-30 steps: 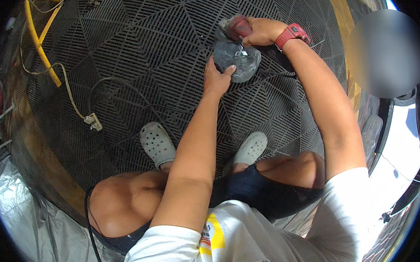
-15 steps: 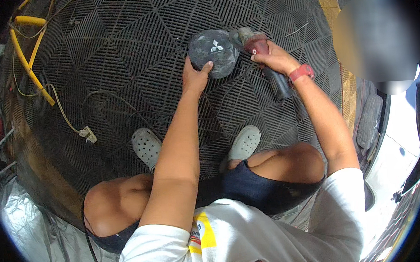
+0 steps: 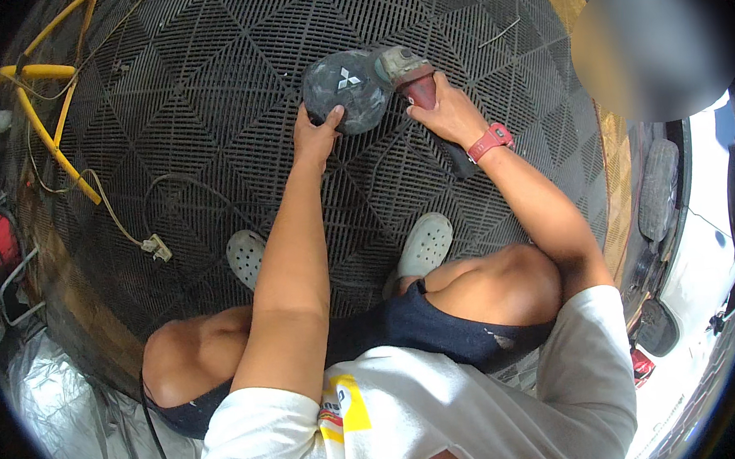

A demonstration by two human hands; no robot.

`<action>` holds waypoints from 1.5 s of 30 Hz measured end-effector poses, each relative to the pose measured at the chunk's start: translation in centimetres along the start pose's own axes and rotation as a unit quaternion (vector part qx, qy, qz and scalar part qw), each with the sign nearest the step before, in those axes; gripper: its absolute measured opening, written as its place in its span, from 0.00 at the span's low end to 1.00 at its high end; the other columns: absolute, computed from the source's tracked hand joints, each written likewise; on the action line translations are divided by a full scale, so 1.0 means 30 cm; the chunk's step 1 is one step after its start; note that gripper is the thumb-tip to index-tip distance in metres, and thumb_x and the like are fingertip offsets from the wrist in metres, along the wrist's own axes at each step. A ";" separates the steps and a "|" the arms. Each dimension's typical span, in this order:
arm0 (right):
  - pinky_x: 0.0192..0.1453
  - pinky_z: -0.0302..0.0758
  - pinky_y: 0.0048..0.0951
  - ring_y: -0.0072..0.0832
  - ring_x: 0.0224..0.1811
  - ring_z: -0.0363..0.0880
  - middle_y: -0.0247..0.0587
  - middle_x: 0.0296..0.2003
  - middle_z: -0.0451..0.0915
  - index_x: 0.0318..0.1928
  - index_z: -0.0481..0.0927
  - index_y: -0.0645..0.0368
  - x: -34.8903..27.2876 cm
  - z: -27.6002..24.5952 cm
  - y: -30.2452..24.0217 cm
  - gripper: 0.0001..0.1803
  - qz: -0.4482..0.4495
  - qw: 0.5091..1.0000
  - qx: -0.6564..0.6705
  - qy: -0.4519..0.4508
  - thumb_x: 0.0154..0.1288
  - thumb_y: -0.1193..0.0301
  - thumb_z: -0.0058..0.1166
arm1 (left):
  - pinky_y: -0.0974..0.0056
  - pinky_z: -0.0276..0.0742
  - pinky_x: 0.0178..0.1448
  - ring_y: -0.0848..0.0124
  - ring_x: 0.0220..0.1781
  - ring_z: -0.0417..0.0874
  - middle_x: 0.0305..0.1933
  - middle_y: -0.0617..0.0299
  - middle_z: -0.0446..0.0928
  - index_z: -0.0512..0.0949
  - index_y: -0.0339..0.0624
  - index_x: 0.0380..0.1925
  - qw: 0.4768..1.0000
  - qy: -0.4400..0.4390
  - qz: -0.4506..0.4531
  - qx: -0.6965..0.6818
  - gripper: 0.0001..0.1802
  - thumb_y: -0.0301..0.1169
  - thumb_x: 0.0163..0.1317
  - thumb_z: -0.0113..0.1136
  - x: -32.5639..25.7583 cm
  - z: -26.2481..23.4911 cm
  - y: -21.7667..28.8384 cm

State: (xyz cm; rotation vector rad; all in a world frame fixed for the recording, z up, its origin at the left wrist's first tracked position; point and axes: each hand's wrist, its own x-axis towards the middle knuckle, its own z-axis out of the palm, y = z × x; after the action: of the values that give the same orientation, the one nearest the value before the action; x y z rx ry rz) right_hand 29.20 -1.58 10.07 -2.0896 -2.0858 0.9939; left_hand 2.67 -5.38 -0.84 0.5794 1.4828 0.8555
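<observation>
Gripping a round dark cover and a red power tool, one in each hand

Upper centre, the left hand (image 3: pixel 317 136) clasps the lower-left edge of the round dark cover (image 3: pixel 353 104), thumb on its face, other fingers mostly hidden beneath. Just right of it, the right hand (image 3: pixel 453 113) is wrapped around the red power tool (image 3: pixel 417 91), whose black rear end slopes down to the right. The hands are apart. The tool's head overlaps the cover's right edge; whether they touch, I cannot tell.

Below is a black slatted mat (image 3: pixel 365 184), with a pale clog (image 3: pixel 426 245) near the lower centre. A yellow tubular frame (image 3: pixel 42 130) fills the upper left; a whitish plug (image 3: pixel 157 247) lies left of centre. Silver sheeting (image 3: pixel 86 419) covers the lower left. A red watch (image 3: pixel 491 141) circles the right wrist.

The cover is charcoal grey, smeared with pale, dusty marks, and bears a small silver emblem (image 3: pixel 348 78).
</observation>
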 end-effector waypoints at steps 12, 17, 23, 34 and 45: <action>0.59 0.82 0.58 0.67 0.52 0.87 0.73 0.46 0.87 0.63 0.67 0.69 -0.137 0.090 0.049 0.40 0.044 0.997 0.043 0.036 0.64 0.52 0.68 | 0.54 0.85 0.64 0.58 0.69 0.82 0.74 0.56 0.76 0.66 0.48 0.80 1.000 -0.011 -0.022 -0.010 0.43 0.41 0.70 0.78 0.015 0.003 -0.028; 0.60 0.81 0.55 0.66 0.52 0.87 0.71 0.47 0.86 0.64 0.68 0.68 -0.161 0.090 0.083 0.39 0.059 0.996 0.046 0.039 0.66 0.52 0.69 | 0.54 0.84 0.65 0.59 0.63 0.83 0.73 0.58 0.76 0.67 0.49 0.79 1.000 -0.006 -0.027 -0.014 0.40 0.46 0.74 0.74 0.022 -0.012 -0.033; 0.59 0.81 0.58 0.68 0.51 0.86 0.73 0.47 0.86 0.63 0.67 0.67 -0.187 0.114 0.092 0.39 0.030 0.998 0.036 0.044 0.65 0.53 0.68 | 0.57 0.84 0.62 0.65 0.57 0.78 0.73 0.60 0.73 0.66 0.51 0.80 0.986 -0.069 -0.081 -0.132 0.36 0.53 0.81 0.62 0.022 -0.021 0.000; 0.52 0.83 0.61 0.69 0.46 0.87 0.69 0.41 0.87 0.60 0.66 0.65 -0.171 0.064 0.049 0.36 -0.023 0.992 0.069 0.102 0.64 0.56 0.69 | 0.59 0.87 0.63 0.64 0.62 0.80 0.77 0.57 0.68 0.61 0.52 0.83 0.922 0.007 -0.018 -0.386 0.37 0.50 0.82 0.60 -0.002 0.073 -0.085; 0.52 0.82 0.62 0.68 0.44 0.87 0.70 0.40 0.87 0.59 0.67 0.67 -0.096 0.087 -0.003 0.35 -0.026 0.998 0.048 0.031 0.64 0.56 0.67 | 0.60 0.93 0.56 0.68 0.51 0.85 0.65 0.54 0.78 0.65 0.44 0.75 0.944 0.020 -0.059 -0.325 0.32 0.50 0.82 0.60 0.045 0.047 -0.051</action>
State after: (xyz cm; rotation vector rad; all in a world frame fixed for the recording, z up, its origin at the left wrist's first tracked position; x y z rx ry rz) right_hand 28.24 -5.25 9.24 -1.9838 -2.0117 0.9877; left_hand 4.12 -4.98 -2.82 -0.0209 1.1588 1.1892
